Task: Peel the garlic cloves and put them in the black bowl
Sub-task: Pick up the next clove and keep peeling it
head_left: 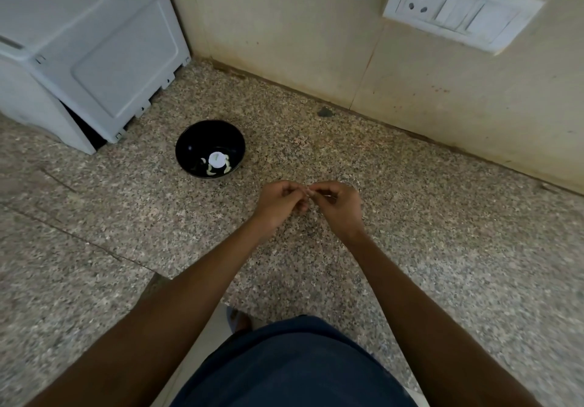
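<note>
The black bowl [189, 144] stands on the speckled granite counter [410, 217], left of and beyond my hands. Several pale peeled garlic cloves [211, 171] lie in its bottom around a round white spot. My left hand [278, 206] and my right hand [339, 207] meet above the counter, fingers curled, fingertips together. Between them they pinch a small garlic clove [309, 192], mostly hidden by the fingers.
A white appliance [88, 53] stands at the back left, close to the bowl. A beige tiled wall runs along the back with a white socket-and-switch plate [461, 8] at upper right. My dark blue clothing [294, 368] fills the bottom centre.
</note>
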